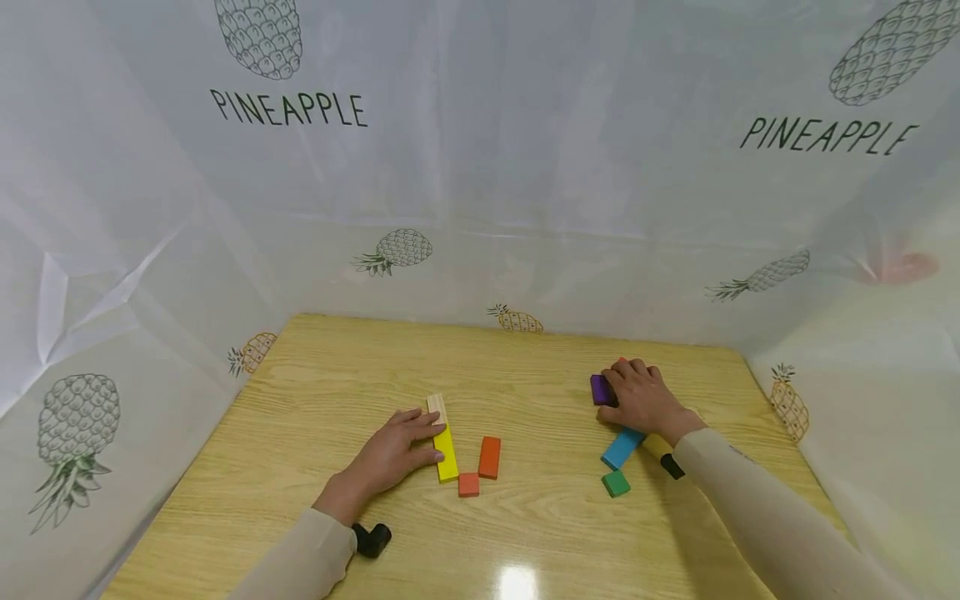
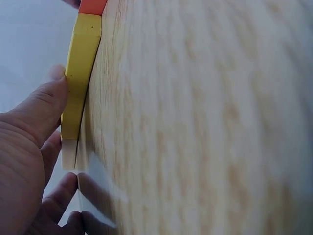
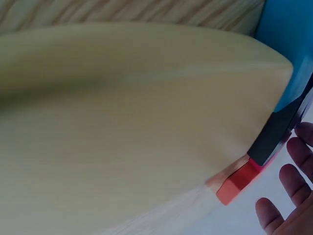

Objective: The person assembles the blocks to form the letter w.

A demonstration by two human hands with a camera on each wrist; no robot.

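The person's left hand [image 1: 393,454] lay with its fingers extended and unclenched, reaching across a long yellow rectangular block [image 1: 447,463] and a pale, bare-wood block [image 1: 435,405] set end to end with it on the left part of the light wood-grained surface [image 1: 540,533]. In the left wrist view the thumb touched the side of the yellow block. Just beside the yellow block's near end sat a small red square block [image 1: 468,484], and a red rectangular block [image 1: 490,457] lay next to that, a little to the right. Well apart from these, on the right part of the surface, the right hand [image 1: 643,398] reached over a purple block [image 1: 598,389], its fingers bent loosely; whether it grasped that block or merely touched it could not be told. An orange-red block [image 1: 622,362] showed partly behind its fingers. A blue rectangular block [image 1: 621,450] ran out at a slant from beneath the hand, with a small green block [image 1: 616,483] near its lower end. A white sheet [image 1: 480,167] printed with pineapples hung around the surface, and both arms wore beige sleeves [image 1: 750,500].
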